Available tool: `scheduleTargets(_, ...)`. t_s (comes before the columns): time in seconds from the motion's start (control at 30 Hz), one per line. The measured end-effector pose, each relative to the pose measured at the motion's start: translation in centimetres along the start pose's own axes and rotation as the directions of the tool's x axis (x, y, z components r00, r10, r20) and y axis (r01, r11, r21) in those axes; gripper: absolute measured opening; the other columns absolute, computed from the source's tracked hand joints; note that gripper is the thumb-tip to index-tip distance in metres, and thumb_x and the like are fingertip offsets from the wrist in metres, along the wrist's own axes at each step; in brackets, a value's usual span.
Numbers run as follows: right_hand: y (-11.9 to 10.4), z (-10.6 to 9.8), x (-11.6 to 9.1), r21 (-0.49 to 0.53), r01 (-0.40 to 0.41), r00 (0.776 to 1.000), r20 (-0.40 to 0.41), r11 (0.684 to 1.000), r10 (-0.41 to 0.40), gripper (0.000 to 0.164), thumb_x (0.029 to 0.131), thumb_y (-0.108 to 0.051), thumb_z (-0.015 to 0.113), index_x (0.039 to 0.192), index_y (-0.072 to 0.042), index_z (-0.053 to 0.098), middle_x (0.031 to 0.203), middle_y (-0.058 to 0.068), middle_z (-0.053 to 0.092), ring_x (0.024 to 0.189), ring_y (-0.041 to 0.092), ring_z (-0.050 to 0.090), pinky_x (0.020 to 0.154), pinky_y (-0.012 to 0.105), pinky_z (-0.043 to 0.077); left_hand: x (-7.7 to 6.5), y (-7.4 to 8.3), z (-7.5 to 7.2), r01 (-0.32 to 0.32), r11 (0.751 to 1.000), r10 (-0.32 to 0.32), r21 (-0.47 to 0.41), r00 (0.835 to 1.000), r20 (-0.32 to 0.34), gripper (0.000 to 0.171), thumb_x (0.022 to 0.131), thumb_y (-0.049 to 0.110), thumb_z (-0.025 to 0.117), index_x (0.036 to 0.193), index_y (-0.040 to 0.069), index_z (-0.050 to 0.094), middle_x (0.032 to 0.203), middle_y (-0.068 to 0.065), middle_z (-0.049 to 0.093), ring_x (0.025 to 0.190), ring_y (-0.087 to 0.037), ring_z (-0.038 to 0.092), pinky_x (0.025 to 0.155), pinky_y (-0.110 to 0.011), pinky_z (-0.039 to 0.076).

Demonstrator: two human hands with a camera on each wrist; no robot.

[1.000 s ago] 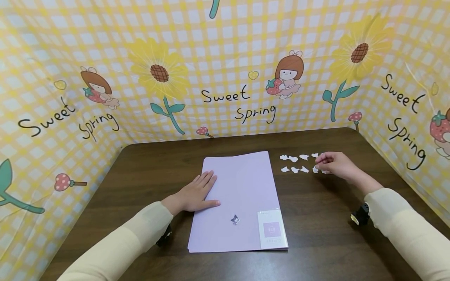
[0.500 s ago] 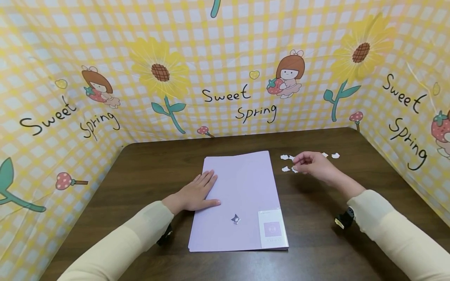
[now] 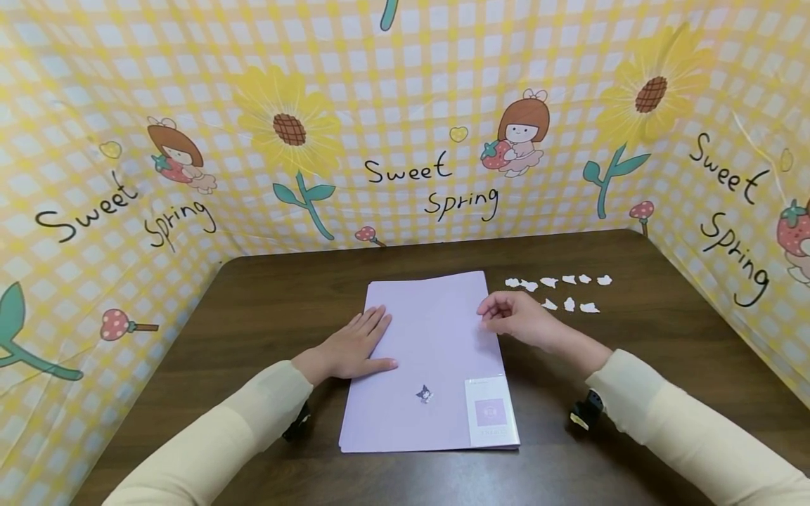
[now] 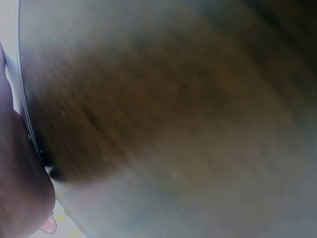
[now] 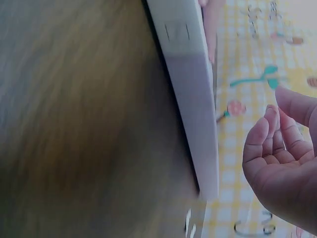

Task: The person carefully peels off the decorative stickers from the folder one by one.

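A lilac folder [image 3: 436, 337] lies on the table with a small dark cartoon sticker [image 3: 425, 394] on its lower half. My left hand [image 3: 354, 344] rests flat on its left edge, fingers spread. Just over the right edge is my right hand [image 3: 515, 316], thumb and forefinger brought together in a pinch. A tiny pale sticker seems to be between those fingertips, mostly hidden. In the right wrist view the same right hand [image 5: 282, 144] has its other fingers curled. Beyond it are two rows of small white cut-out stickers [image 3: 569, 280]; the hand covers part of the lower row.
A white label card [image 3: 489, 413] sits at the folder's lower right corner. The dark wooden table [image 3: 253, 309] is enclosed by a yellow checked cloth [image 3: 405, 105] at the back and both sides.
My right hand has moved left, from the right end of the white sticker rows to the folder's right edge, uncovering stickers there. My left hand and the folder stay put.
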State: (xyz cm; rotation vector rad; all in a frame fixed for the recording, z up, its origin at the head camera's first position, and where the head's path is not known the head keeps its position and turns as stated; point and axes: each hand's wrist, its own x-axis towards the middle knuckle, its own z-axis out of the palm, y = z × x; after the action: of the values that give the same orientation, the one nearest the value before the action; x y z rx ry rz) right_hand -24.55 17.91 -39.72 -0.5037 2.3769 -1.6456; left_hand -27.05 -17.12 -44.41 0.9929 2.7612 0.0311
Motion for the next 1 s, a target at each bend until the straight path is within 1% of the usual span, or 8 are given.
scheduleTargets(0.17, -0.1, 2.2, 0.6, -0.002, 0.035, 0.999, 0.041, 0.999, -0.035, 0.021, 0.083, 0.004, 0.071, 0.101, 0.011, 0.063, 0.087, 0.009, 0.062, 0.083, 0.022, 0.056, 0.069, 0.023, 0.047, 0.0, 0.0, 0.0, 0.0, 1.0, 0.0, 0.007, 1.0, 0.002, 0.098, 0.091, 0.074, 0.034, 0.156, 0.005, 0.009, 0.161, -0.016, 0.001, 0.147, -0.031, -0.001, 0.116, -0.045, 0.006)
scheduleTargets(0.33, -0.3, 4.0, 0.8, 0.023, 0.057, 0.993, 0.103, 0.998, -0.059, 0.021, 0.083, 0.004, 0.073, 0.1, 0.011, 0.063, 0.085, 0.009, 0.063, 0.078, 0.02, 0.056, 0.063, 0.023, 0.048, -0.1, 0.0, 0.0, -0.003, 1.0, 0.003, -0.002, 1.0, 0.006, 0.098, 0.091, 0.074, 0.032, 0.156, 0.004, 0.009, 0.161, -0.016, 0.0, 0.147, -0.031, -0.001, 0.116, -0.045, 0.007)
scheduleTargets(0.43, -0.4, 4.9, 1.0, 0.032, 0.068, 0.987, 0.146, 0.997, -0.072, 0.02, 0.083, 0.004, 0.072, 0.099, 0.011, 0.062, 0.085, 0.01, 0.063, 0.076, 0.018, 0.057, 0.063, 0.023, 0.049, -0.1, 0.0, 0.0, 0.001, 1.0, -0.001, 0.003, 1.0, 0.008, 0.098, 0.091, 0.075, 0.032, 0.156, 0.004, 0.009, 0.161, -0.016, 0.0, 0.147, -0.031, -0.001, 0.116, -0.045, 0.006)
scheduleTargets(0.67, -0.9, 6.7, 0.9, -0.026, 0.064, 0.972, 0.227, 0.998, -0.057, 0.018, 0.083, 0.002, 0.074, 0.098, 0.006, 0.065, 0.084, 0.005, 0.064, 0.078, 0.016, 0.059, 0.065, 0.022, 0.049, 0.0, 0.0, 0.0, 0.005, 1.0, -0.005, 0.0, 1.0, -0.006, 0.1, 0.09, 0.075, 0.034, 0.156, 0.004, 0.011, 0.161, -0.016, 0.002, 0.147, -0.031, 0.001, 0.116, -0.046, 0.008)
scheduleTargets(0.77, -0.8, 7.2, 1.0, -0.042, 0.067, 0.962, 0.267, 0.997, -0.054, 0.018, 0.082, 0.003, 0.074, 0.098, 0.004, 0.065, 0.085, 0.005, 0.065, 0.079, 0.016, 0.059, 0.066, 0.023, 0.049, 0.0, 0.0, 0.0, 0.002, 1.0, -0.002, -0.008, 1.0, -0.011, 0.099, 0.09, 0.074, 0.035, 0.156, 0.004, 0.011, 0.161, -0.016, 0.003, 0.147, -0.031, 0.001, 0.116, -0.046, 0.008)
scheduleTargets(0.9, -0.6, 7.7, 1.1, -0.063, 0.086, 0.942, 0.33, 0.994, -0.061, 0.019, 0.082, 0.004, 0.074, 0.099, 0.003, 0.065, 0.086, 0.004, 0.066, 0.08, 0.015, 0.061, 0.071, 0.024, 0.052, 0.1, -0.1, 0.2, 0.003, 1.0, -0.003, -0.008, 1.0, -0.016, 0.099, 0.09, 0.075, 0.035, 0.156, 0.005, 0.009, 0.161, -0.014, 0.0, 0.147, -0.03, -0.001, 0.116, -0.044, 0.007)
scheduleTargets(1.0, -0.6, 8.1, 1.2, -0.084, 0.097, 0.931, 0.359, 0.992, -0.06, 0.02, 0.082, 0.004, 0.074, 0.1, 0.002, 0.066, 0.087, 0.004, 0.067, 0.081, 0.015, 0.062, 0.074, 0.024, 0.052, 0.1, -0.1, 0.2, 0.004, 1.0, -0.004, -0.009, 1.0, -0.014, 0.1, 0.089, 0.076, 0.034, 0.156, 0.006, 0.008, 0.161, -0.013, -0.001, 0.147, -0.029, -0.003, 0.116, -0.044, 0.006)
